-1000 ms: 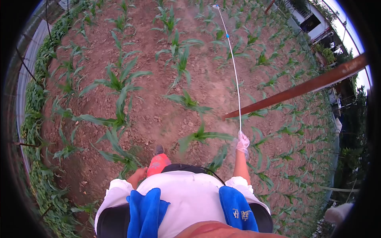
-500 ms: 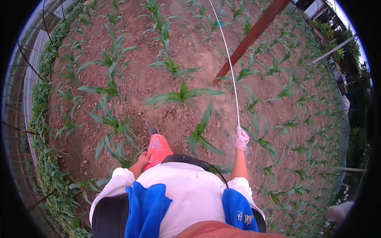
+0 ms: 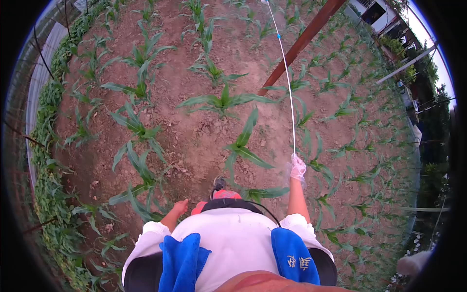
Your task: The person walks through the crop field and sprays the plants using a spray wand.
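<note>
My right hand (image 3: 297, 169), in a thin clear plastic glove, is closed round the lower end of a long white spray wand (image 3: 290, 87). The wand reaches up and away over the maize plants, with a blue fitting partway along and its tip at the top edge. My bare left hand (image 3: 180, 208) hangs beside my red trouser leg, a finger stretched out and nothing visible in it. Nearest to it is a young maize plant (image 3: 146, 182). Another maize plant (image 3: 240, 147) stands ahead of my shoe (image 3: 219, 184).
Rows of young maize grow in reddish soil (image 3: 194, 141). A rusty brown post (image 3: 296, 51) leans close to the wand. Leafy vines (image 3: 46, 146) line a fence on the left. A black hose (image 3: 265, 209) runs at my waist. Blue towels (image 3: 182, 263) hang over my shoulder straps.
My left hand has swung slightly lower, away from the trouser leg. A different shoe shows in front of me. The wand's tip has come into view at the top.
</note>
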A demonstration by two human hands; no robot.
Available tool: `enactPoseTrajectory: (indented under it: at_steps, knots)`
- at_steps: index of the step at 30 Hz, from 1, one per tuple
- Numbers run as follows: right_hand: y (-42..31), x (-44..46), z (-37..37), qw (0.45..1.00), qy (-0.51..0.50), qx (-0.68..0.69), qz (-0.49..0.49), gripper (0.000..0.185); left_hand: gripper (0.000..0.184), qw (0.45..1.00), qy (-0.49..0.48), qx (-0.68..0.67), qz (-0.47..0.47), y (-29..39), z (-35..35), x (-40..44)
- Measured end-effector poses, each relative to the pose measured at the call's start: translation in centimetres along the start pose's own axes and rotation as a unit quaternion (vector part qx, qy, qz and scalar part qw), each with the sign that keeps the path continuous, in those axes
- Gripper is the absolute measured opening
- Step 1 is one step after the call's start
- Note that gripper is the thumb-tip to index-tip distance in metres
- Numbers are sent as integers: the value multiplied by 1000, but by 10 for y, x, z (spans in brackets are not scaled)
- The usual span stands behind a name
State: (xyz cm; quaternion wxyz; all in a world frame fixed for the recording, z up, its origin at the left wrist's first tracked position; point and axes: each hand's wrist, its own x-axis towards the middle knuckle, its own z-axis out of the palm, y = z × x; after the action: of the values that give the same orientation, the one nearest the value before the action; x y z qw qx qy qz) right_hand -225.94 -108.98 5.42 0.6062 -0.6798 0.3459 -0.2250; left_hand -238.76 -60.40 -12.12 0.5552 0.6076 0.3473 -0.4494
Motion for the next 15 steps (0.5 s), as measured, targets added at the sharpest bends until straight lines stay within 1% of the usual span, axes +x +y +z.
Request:
enactPoseTrajectory:
  at_steps: [1,2,4,5,6,8,9,11,12,13,14,15]
  knots:
    - [-7,-7,-3,1000,4,-13,17,14,36,999,-25,-21,-11,-22,-4,6]
    - [-17,-17,-5,999,9,-41,9,15,36,999,-31,-24,-11,-42,-6,8]
    - [1,-17,-22,999,14,-28,7,15,36,998,21,-45,-38,-74,-4,5]
    - [8,-21,-31,1000,20,-8,12,15,36,998,21,-47,-41,-84,-1,-2]
    - [7,-29,-39,1000,18,-9,15,15,36,998,30,-28,-39,-85,1,-20]
    - [5,-46,-57,999,-4,30,36,14,36,998,45,-9,-39,-96,5,-40]
    - [20,-45,-68,999,-7,35,38,14,36,998,55,8,-20,-101,8,-43]
    - [40,-47,-91,999,-6,7,-36,14,36,997,70,24,1,-110,13,-52]
    - [44,-52,-102,1000,-10,22,-15,13,36,996,84,7,12,-113,16,-56]
    - [44,-58,-115,999,-12,26,-15,13,36,995,97,-9,21,-116,21,-64]
    - [43,-62,-125,1000,-7,28,11,13,35,993,114,27,18,-112,26,-76]
    - [48,-65,-138,999,-1,30,37,13,35,993,117,26,19,-117,32,-75]
